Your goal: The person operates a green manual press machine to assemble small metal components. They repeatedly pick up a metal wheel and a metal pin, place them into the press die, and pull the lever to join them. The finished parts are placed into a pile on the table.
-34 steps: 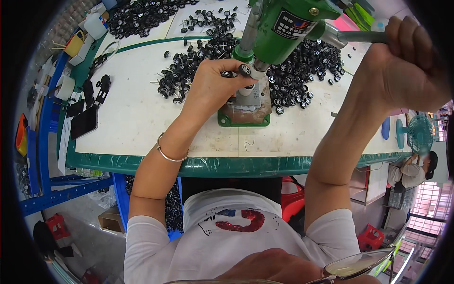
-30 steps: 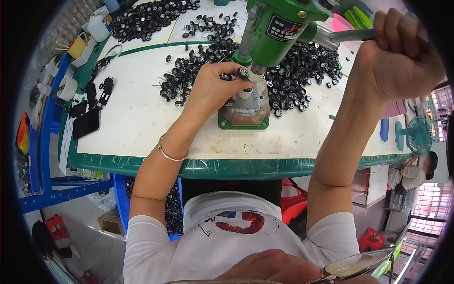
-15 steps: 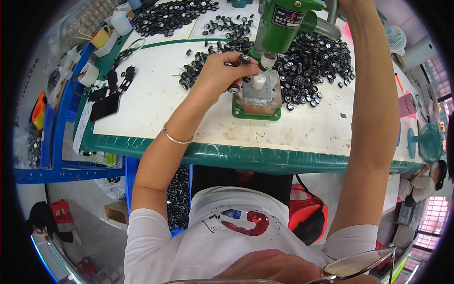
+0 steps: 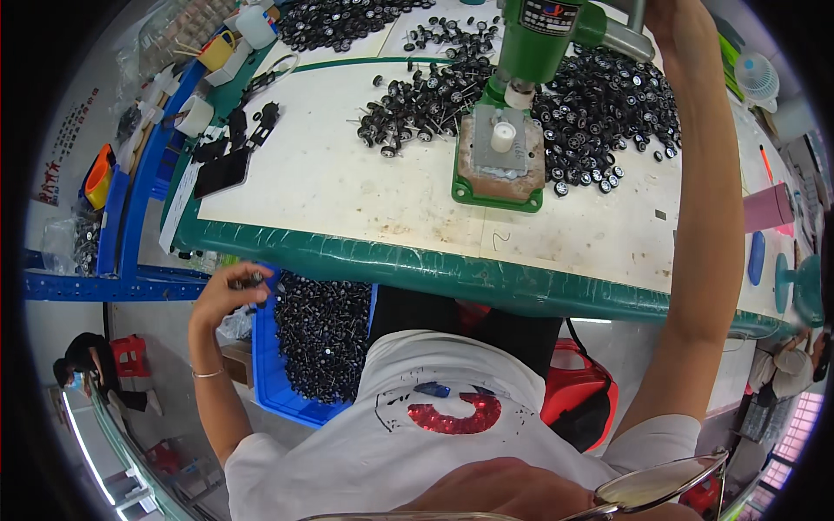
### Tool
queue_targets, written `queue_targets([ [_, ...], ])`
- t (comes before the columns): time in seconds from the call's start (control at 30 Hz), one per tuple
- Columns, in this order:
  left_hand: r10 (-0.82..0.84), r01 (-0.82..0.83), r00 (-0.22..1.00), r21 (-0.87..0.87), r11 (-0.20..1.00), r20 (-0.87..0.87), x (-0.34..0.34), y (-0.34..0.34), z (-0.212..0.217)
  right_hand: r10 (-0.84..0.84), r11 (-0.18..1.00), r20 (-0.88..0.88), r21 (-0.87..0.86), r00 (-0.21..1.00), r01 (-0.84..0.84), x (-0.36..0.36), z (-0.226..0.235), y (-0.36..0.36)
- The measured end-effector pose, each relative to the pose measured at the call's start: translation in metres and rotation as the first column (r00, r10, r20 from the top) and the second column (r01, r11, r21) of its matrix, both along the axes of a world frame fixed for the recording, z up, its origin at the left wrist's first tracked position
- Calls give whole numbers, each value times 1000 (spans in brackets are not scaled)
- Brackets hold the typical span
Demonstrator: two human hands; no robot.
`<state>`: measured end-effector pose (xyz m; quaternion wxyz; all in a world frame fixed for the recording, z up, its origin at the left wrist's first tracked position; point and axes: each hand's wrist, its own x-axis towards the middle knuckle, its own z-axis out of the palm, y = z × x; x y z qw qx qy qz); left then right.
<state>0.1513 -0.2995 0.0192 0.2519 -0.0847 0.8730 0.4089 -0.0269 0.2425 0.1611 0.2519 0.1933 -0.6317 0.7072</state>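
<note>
A green hand press (image 4: 512, 104) stands on the white table top (image 4: 347, 182), with a white stub on its base plate. Small black wheels on pins (image 4: 599, 95) lie heaped around it. My left hand (image 4: 230, 291) is below the table's front edge, fingers pinched on a small black wheel part (image 4: 254, 280), just over a blue bin (image 4: 313, 347) full of the same parts. My right hand (image 4: 665, 13) is raised at the top edge, on the press's grey lever (image 4: 630, 39); its fingers are cut off by the frame.
The table has a green taped edge (image 4: 452, 273). A blue rack (image 4: 130, 234) with small tubs and a black phone sits at the left. A red stool (image 4: 582, 391) is under the table. A pink box and a small fan stand at the right.
My left hand has left the press base and dropped down past the table edge to the blue bin. My right arm has lifted the lever upward. The view has tilted down.
</note>
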Motion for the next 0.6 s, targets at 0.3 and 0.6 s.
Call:
queue_targets([
  [0.3, -168, 157, 939, -61, 986, -299, -34, 72, 17, -259, 965, 247, 109, 934, 239, 32, -58, 43],
  [0.6, -115, 184, 717, 29, 982, -687, -144, 189, -37, -353, 601, 315, 798, 881, -44, 120, -149, 22],
])
